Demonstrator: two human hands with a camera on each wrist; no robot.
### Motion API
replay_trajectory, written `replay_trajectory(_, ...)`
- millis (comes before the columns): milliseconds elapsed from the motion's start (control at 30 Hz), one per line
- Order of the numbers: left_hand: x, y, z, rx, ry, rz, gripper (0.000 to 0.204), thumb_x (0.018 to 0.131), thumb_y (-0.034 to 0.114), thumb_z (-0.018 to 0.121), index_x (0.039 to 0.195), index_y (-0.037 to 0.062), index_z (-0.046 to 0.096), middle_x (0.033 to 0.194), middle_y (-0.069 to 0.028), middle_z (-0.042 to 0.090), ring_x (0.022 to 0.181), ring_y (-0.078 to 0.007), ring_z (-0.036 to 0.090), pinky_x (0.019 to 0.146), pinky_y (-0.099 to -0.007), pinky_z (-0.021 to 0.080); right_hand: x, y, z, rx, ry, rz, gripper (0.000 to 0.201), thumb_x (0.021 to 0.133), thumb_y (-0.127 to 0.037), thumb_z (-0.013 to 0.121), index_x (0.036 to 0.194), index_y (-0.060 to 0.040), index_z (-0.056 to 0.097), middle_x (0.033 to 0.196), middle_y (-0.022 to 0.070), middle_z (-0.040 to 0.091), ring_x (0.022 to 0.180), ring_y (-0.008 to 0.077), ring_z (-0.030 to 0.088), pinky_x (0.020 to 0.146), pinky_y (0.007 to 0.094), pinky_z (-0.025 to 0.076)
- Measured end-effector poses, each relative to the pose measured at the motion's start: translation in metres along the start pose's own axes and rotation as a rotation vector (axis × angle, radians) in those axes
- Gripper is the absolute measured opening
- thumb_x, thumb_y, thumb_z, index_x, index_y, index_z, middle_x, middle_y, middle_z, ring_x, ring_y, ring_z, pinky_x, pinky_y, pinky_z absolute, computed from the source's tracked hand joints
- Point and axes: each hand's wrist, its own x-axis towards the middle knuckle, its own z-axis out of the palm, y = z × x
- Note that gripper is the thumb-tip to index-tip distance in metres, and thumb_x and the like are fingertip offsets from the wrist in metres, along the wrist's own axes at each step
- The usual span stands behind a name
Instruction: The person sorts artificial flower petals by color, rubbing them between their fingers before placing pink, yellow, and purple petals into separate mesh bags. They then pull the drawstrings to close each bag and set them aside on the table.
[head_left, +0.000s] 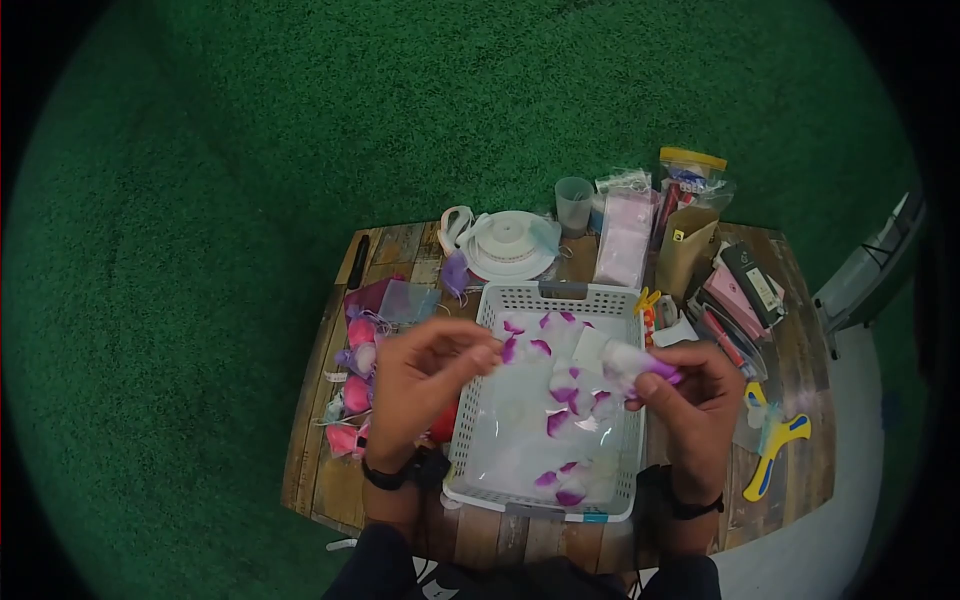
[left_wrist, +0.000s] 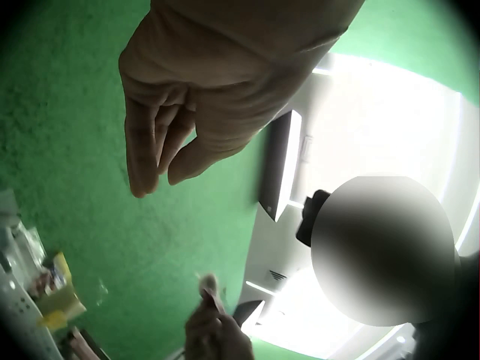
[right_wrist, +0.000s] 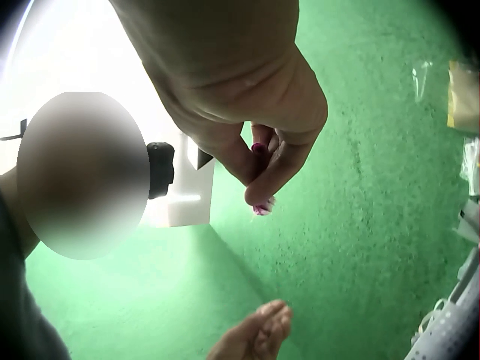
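Observation:
In the head view, a white basket holds scattered purple-and-white petals. My right hand pinches a bunch of white and purple petals above the basket's right side; in the right wrist view a bit of purple and white shows below the fingertips of that hand. Over the basket's left edge is my left hand, its fingers loosely bent. The left wrist view shows a small gap between thumb and fingertips of that hand, with nothing visible in it.
Behind the basket stand a white ribbon roll, a clear cup and packets. Pink and purple pouches lie at the left. To the right are a brown paper bag, boxes and a yellow-and-blue tool.

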Motion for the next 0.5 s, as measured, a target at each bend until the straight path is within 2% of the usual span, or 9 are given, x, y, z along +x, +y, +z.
replay_trajectory(33, 0.008, -0.001, -0.015, 0.035, 0.068, 0.013, 0.016, 0.090, 0.003, 0.065, 0.105, -0.0049, 0.063, 0.091, -0.0138, 0.071, 0.081, -0.0168, 0.069, 0.072, -0.0280, 0.056, -0.001, -0.004, -0.003, 0.002, 0.002, -0.001, 0.023, 0.084, 0.007, 0.071, 0.105, 0.0066, 0.062, 0.095, 0.0151, 0.068, 0.081, 0.0179, 0.069, 0.071, 0.0294, 0.059)
replay_trajectory(100, 0.030, -0.020, -0.050, 0.082, 0.203, 0.030, 0.020, 0.092, 0.008, 0.065, 0.107, -0.0033, 0.063, 0.091, -0.0116, 0.071, 0.078, -0.0139, 0.068, 0.071, -0.0264, 0.055, -0.002, -0.013, -0.010, -0.040, 0.163, -0.073, 0.023, 0.084, 0.006, 0.071, 0.105, 0.0053, 0.062, 0.095, 0.0142, 0.067, 0.078, 0.0169, 0.068, 0.069, 0.0287, 0.059)
replay_trajectory(133, 0.041, -0.037, -0.069, 0.095, 0.273, 0.034, 0.022, 0.092, 0.010, 0.066, 0.110, -0.0023, 0.063, 0.091, -0.0106, 0.071, 0.078, -0.0123, 0.067, 0.071, -0.0259, 0.054, -0.002, -0.012, -0.019, -0.095, 0.147, -0.158, 0.023, 0.084, 0.005, 0.070, 0.106, 0.0044, 0.063, 0.096, 0.0132, 0.067, 0.077, 0.0162, 0.068, 0.069, 0.0285, 0.059)
replay_trajectory(167, 0.052, -0.058, -0.089, 0.085, 0.286, 0.040, 0.022, 0.092, 0.010, 0.066, 0.110, -0.0023, 0.063, 0.091, -0.0106, 0.071, 0.078, -0.0123, 0.067, 0.071, -0.0259, 0.054, -0.002, -0.014, -0.021, -0.102, 0.132, -0.161, 0.023, 0.084, 0.005, 0.070, 0.106, 0.0044, 0.063, 0.096, 0.0132, 0.067, 0.077, 0.0162, 0.068, 0.069, 0.0285, 0.059)
replay_trajectory(267, 0.066, -0.119, -0.133, 0.196, 0.336, -0.096, 0.029, 0.090, 0.014, 0.069, 0.111, -0.0028, 0.061, 0.093, -0.0107, 0.071, 0.078, -0.0130, 0.066, 0.070, -0.0268, 0.053, -0.005, -0.019, -0.025, -0.171, 0.225, -0.240, 0.023, 0.085, 0.004, 0.070, 0.107, 0.0041, 0.063, 0.095, 0.0123, 0.066, 0.076, 0.0156, 0.067, 0.067, 0.0279, 0.059)
replay_trajectory(333, 0.065, -0.142, -0.142, 0.643, 0.110, -0.195, 0.042, 0.087, 0.022, 0.072, 0.118, -0.0036, 0.060, 0.106, -0.0170, 0.069, 0.092, -0.0233, 0.067, 0.081, -0.0331, 0.053, -0.005, -0.019, -0.029, -0.151, 0.273, -0.275, 0.023, 0.085, 0.003, 0.070, 0.107, 0.0037, 0.063, 0.096, 0.0116, 0.066, 0.075, 0.0152, 0.067, 0.065, 0.0271, 0.059)
replay_trajectory(367, 0.064, -0.151, -0.144, 0.640, 0.111, -0.193, 0.042, 0.087, 0.022, 0.072, 0.118, -0.0036, 0.060, 0.106, -0.0170, 0.069, 0.092, -0.0233, 0.067, 0.081, -0.0331, 0.053, -0.004, -0.020, -0.030, -0.153, 0.271, -0.278, 0.023, 0.085, 0.003, 0.070, 0.107, 0.0037, 0.063, 0.096, 0.0116, 0.066, 0.075, 0.0152, 0.067, 0.065, 0.0271, 0.059)
replay_trajectory(433, 0.061, -0.167, -0.149, 0.963, -0.047, -0.057, 0.047, 0.089, 0.028, 0.068, 0.127, 0.0012, 0.058, 0.119, -0.0199, 0.063, 0.110, -0.0315, 0.061, 0.094, -0.0376, 0.048, -0.004, -0.019, -0.030, -0.166, 0.305, -0.276, 0.023, 0.086, 0.002, 0.070, 0.107, 0.0033, 0.063, 0.096, 0.0112, 0.066, 0.075, 0.0150, 0.067, 0.063, 0.0267, 0.059)
replay_trajectory(500, 0.063, -0.187, -0.158, 1.048, -0.094, -0.061, 0.048, 0.089, 0.029, 0.067, 0.129, 0.0031, 0.058, 0.121, -0.0219, 0.062, 0.114, -0.0349, 0.059, 0.098, -0.0391, 0.046, -0.003, -0.017, -0.031, -0.167, 0.289, -0.276, 0.023, 0.086, 0.002, 0.070, 0.107, 0.0033, 0.063, 0.096, 0.0112, 0.066, 0.076, 0.0152, 0.067, 0.064, 0.0268, 0.059)
